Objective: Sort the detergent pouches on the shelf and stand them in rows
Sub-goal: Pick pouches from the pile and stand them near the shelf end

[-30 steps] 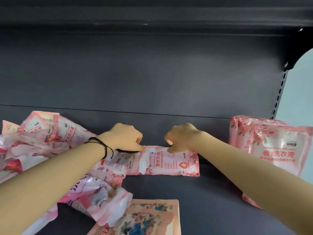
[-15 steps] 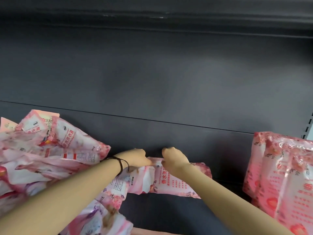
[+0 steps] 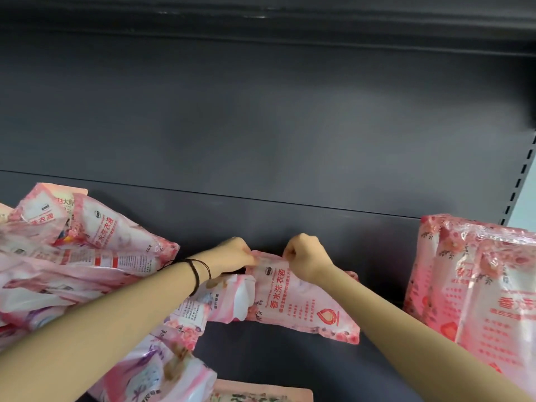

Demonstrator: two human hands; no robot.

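A pink detergent pouch [image 3: 301, 306] with red lettering is tilted up off the dark shelf [image 3: 290, 369], its top edge raised toward the back wall. My left hand [image 3: 232, 255] pinches its top left corner and my right hand [image 3: 307, 261] pinches its top right corner. A loose heap of pink pouches [image 3: 72, 265] lies jumbled on the left. Several pink pouches [image 3: 478, 291] stand upright in a row at the right end.
The grey back panel [image 3: 261, 126] rises behind the shelf, and an upper shelf [image 3: 261, 13] overhangs. A slotted upright [image 3: 519, 184] stands at the right. Another flowered pouch [image 3: 261, 394] lies flat at the bottom edge.
Both hands closed on the pouch's top edge and lifted it from lying flat to tilted up. The view shifted, bringing the standing pouches closer on the right.
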